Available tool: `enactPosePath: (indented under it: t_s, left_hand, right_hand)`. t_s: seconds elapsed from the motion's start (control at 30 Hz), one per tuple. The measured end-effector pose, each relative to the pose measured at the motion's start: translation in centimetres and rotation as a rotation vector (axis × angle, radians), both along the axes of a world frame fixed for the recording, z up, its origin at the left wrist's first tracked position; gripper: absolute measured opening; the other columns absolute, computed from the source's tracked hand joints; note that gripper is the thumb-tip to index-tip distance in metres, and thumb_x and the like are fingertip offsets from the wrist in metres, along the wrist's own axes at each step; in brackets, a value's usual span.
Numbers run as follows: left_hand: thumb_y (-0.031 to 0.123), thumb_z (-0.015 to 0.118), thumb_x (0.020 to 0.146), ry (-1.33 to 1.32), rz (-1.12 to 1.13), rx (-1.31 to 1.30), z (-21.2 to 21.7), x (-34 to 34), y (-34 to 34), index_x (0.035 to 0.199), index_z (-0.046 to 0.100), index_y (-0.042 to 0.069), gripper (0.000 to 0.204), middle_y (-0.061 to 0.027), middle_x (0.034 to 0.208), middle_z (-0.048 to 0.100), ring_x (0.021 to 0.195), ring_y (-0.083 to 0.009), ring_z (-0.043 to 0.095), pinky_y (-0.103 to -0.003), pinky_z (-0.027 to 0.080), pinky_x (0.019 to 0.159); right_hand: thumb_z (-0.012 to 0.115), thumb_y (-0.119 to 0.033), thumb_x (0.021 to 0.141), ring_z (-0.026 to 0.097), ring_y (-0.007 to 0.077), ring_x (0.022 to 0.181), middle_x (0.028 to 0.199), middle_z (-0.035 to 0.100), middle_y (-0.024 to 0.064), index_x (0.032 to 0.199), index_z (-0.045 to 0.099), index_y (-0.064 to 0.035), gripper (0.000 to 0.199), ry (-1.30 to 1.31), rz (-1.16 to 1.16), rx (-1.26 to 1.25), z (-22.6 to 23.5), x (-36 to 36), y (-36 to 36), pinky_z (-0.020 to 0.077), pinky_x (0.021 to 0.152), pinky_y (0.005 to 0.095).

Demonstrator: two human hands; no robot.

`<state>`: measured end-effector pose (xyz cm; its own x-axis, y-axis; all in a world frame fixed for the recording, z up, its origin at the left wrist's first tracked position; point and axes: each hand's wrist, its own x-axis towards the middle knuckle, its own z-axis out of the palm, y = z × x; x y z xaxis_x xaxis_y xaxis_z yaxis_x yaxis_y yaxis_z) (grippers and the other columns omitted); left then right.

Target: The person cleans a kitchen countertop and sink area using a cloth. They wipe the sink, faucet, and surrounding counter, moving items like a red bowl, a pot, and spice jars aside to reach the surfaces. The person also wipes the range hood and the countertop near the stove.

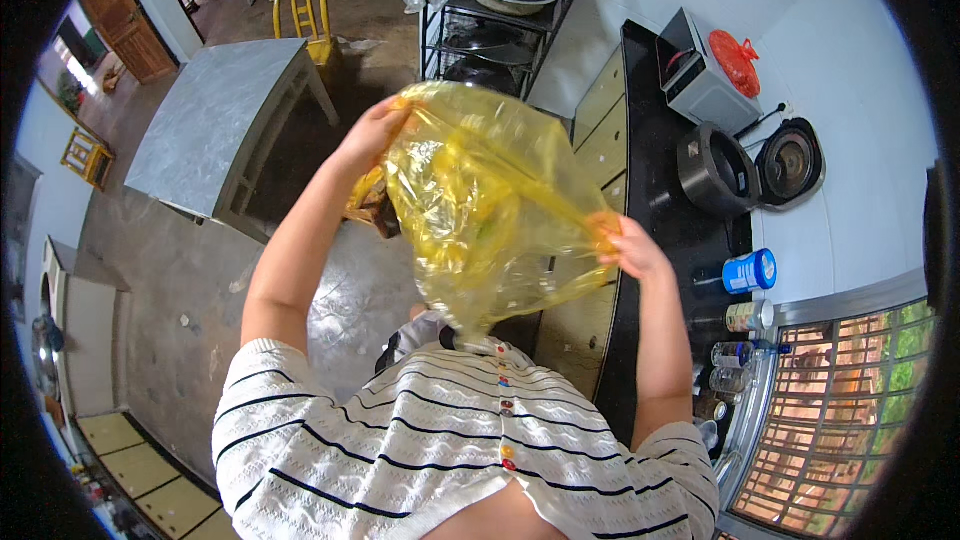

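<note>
A thin, see-through yellow plastic bag (480, 210) is stretched out in the air before me, its mouth spread between both hands. My left hand (375, 130) is closed on the bag's upper left edge. At the right edge, lower down, my right hand (632, 248) grips the film with the fingers wrapped in it. Crumpled folds shine in the bag's left part, and its bottom hangs toward my shirt. Below my left hand, a brown and yellow object (372, 202) shows partly behind the bag; its kind is hard to make out.
A black counter (655, 340) runs along my right, with an open rice cooker (718, 175), a microwave (708, 80) and several jars (750, 270) on it. Ahead stands a black rack (490, 20) of pans. A grey table (215, 125) and yellow chair (305, 15) are at the left.
</note>
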<state>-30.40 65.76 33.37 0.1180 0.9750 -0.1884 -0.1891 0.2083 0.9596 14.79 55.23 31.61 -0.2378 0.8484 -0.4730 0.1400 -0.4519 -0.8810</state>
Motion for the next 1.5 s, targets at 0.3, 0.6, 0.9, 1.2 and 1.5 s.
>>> enactPosePath:
  t_s: [0.3,0.6,0.9,1.2,1.5]
  left_hand:
    - [0.023,0.086,0.075,0.299,-0.643,0.119,-2.7,-11.4,2.7,0.105,0.069,0.000,0.041,0.0004,0.095,0.071,0.087,-0.0091,0.061,-0.027,0.050,0.082]
    - [0.016,0.069,0.090,-0.563,-0.142,-0.083,-4.5,-11.1,0.1,0.128,0.050,0.009,0.043,-0.0065,0.125,0.059,0.116,-0.0221,0.058,-0.041,0.048,0.100]
    - [0.001,0.070,0.086,-0.126,-0.129,-0.066,-13.2,-13.9,0.7,0.111,0.059,0.005,0.028,-0.0010,0.105,0.065,0.097,-0.0115,0.062,-0.027,0.052,0.089]
    - [0.056,0.080,0.068,-0.114,-0.921,-0.050,-12.6,-4.9,1.3,0.155,0.008,0.008,0.122,-0.0157,0.157,0.022,0.143,-0.0255,0.021,-0.044,0.021,0.115]
    - [0.010,0.088,0.061,-0.927,-1.000,-0.374,-11.1,8.6,-4.6,0.143,0.041,0.000,0.095,-0.0151,0.135,0.055,0.113,-0.0215,0.061,-0.038,0.052,0.091]
  right_hand:
    - [0.062,0.011,0.074,0.055,0.0074,0.075,0.086,0.054,-0.0037,0.125,0.062,-0.0057,0.054,-0.145,-0.063,0.417,10.0,1.1,7.7,0.0478,0.072,0.0214]
    - [0.059,0.008,0.080,0.062,0.0100,0.087,0.097,0.068,0.0031,0.110,0.067,0.0007,0.032,-0.625,0.136,0.620,12.1,0.1,14.8,0.0490,0.083,0.0245]
    - [0.057,0.006,0.080,0.065,0.0146,0.089,0.097,0.066,0.0052,0.105,0.063,0.0001,0.026,-0.308,0.279,0.347,6.9,4.2,19.6,0.0549,0.081,0.0295]
    - [0.050,0.005,0.083,0.059,0.0127,0.086,0.089,0.057,0.0026,0.098,0.060,0.0005,0.019,0.018,0.450,0.537,14.4,-6.9,18.4,0.0500,0.079,0.0246]
    - [0.049,0.006,0.088,0.067,0.0222,0.088,0.100,0.063,0.0147,0.104,0.060,0.0056,0.019,-0.105,0.084,0.148,11.6,-2.8,24.2,0.0585,0.079,0.0319]
